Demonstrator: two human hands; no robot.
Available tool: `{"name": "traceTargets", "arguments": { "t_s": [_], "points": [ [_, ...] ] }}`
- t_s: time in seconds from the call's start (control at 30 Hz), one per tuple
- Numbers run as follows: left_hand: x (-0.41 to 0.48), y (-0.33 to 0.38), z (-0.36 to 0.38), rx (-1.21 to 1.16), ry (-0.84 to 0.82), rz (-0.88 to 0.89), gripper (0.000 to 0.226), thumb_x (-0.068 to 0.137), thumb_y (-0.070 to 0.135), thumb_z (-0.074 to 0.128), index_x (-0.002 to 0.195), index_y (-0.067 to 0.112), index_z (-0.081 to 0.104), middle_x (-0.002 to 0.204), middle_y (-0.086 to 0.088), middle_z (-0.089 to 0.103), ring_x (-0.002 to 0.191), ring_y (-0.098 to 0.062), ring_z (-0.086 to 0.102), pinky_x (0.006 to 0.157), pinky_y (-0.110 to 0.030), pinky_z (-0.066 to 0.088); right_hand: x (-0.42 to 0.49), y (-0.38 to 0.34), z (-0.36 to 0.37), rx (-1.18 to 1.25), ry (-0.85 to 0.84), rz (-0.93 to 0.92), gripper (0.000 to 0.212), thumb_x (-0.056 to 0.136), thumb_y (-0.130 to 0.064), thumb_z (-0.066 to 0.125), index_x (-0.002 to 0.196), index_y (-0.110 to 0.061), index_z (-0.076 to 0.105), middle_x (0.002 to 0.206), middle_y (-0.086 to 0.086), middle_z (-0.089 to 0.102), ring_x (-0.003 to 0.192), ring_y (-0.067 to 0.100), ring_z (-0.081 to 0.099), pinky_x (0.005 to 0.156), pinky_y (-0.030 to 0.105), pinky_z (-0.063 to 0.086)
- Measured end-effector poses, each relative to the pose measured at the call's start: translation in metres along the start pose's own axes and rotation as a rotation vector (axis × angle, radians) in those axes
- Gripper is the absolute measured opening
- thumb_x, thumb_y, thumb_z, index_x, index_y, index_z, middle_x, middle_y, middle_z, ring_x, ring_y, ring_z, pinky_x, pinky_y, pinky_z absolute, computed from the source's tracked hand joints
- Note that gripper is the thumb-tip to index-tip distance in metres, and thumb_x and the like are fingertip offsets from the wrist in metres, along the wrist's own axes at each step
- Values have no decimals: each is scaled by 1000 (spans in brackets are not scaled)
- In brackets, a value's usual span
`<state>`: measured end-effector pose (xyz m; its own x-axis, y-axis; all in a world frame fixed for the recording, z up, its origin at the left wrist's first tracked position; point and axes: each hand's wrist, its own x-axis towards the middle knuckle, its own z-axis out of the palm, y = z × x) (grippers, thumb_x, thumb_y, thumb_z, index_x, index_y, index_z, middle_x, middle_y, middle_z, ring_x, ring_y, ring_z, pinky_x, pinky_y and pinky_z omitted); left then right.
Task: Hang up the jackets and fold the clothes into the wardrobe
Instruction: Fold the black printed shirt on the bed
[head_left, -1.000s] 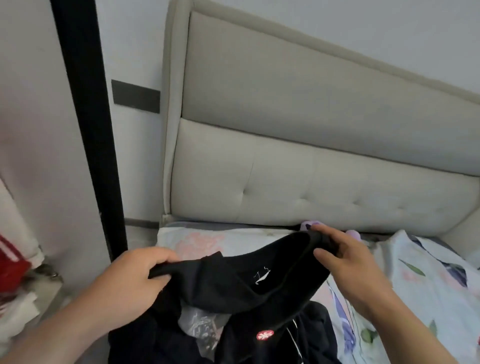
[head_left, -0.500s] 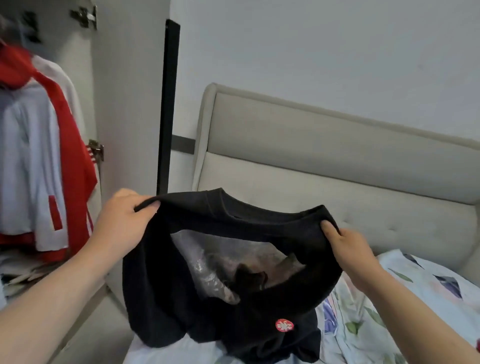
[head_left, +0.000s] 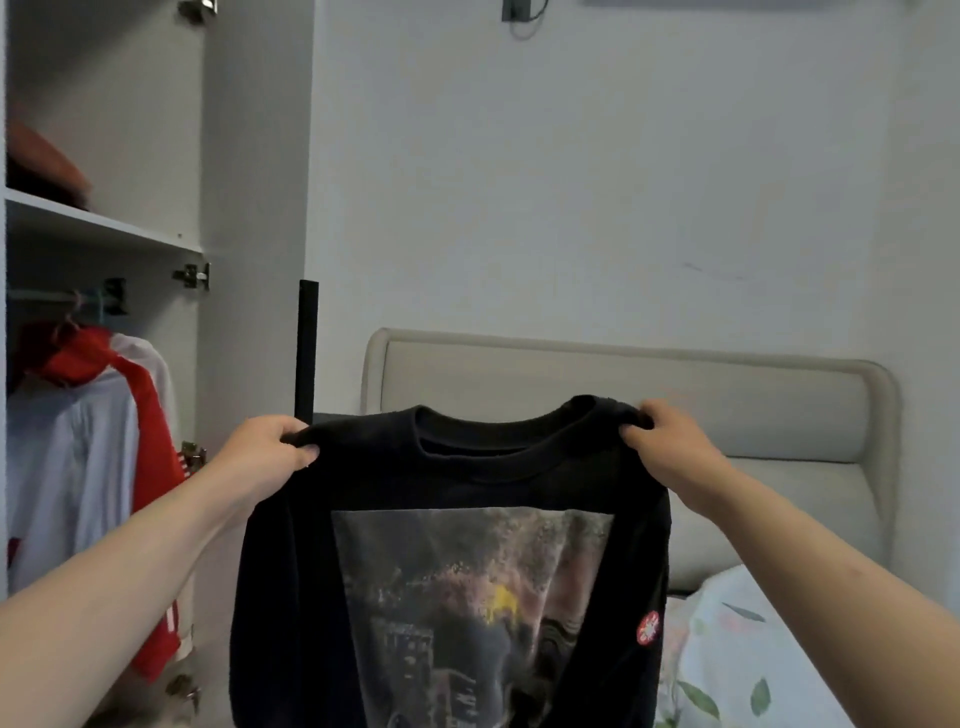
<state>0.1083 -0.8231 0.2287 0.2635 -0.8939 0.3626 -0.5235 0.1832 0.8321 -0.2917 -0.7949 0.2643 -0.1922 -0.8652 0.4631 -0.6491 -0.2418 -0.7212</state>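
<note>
Head view: a black crew-neck sweatshirt (head_left: 457, 483) with a large square printed picture on its front is held up in the air by its 2 shoulders, collar on top and front facing the camera. The left hand (head_left: 262, 449) has its fingers curled round one shoulder seam. The right hand (head_left: 670, 447) grips the other shoulder, just beside the collar. Both hands are closed on the cloth. A small round red patch (head_left: 648, 627) sits on the sleeve below the right hand. The garment hangs straight down and its hem runs out of view. It hangs in front of a beige padded headboard (head_left: 675, 395) and a bed with pale floral bedding (head_left: 737, 649). To the left stands an open white wardrobe (head_left: 249, 208), where a red and white jacket (head_left: 130, 415) hangs under a white shelf (head_left: 104, 223).
</note>
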Motion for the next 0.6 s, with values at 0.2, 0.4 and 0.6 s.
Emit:
{"name": "traceTargets", "arguments": {
  "t_s": [0.2, 0.4, 0.6],
  "points": [
    [0, 80, -1, -32, 71, 204, 12, 99, 6, 53, 92, 8, 63, 78, -5, 58, 70, -17, 51, 59, -29, 36, 11, -28, -66, -53, 235, -156, 18, 98, -13, 54, 87, -7, 67, 80, 9, 65, 76, 24, 57, 65, 34, 42],
    [25, 134, -4, -80, 221, 300, 15, 90, 12, 53, 77, 10, 59, 76, -10, 58, 74, -28, 51, 64, -37, 37, 35, -57, -107, -115, 486, -312, 23, 101, -17, 48, 93, -8, 68, 86, 7, 64, 86, 25, 56, 72, 33, 37],
    [50, 159, 9, 26, 326, 445, 40, 89, 34, 51, 62, 5, 44, 61, -11, 42, 62, -30, 39, 60, -38, 32, 67, -53, -119, -268, 611, -356, 28, 103, -26, 43, 86, -10, 59, 82, 6, 57, 80, 28, 48, 69, 35, 32]
  ]
}}
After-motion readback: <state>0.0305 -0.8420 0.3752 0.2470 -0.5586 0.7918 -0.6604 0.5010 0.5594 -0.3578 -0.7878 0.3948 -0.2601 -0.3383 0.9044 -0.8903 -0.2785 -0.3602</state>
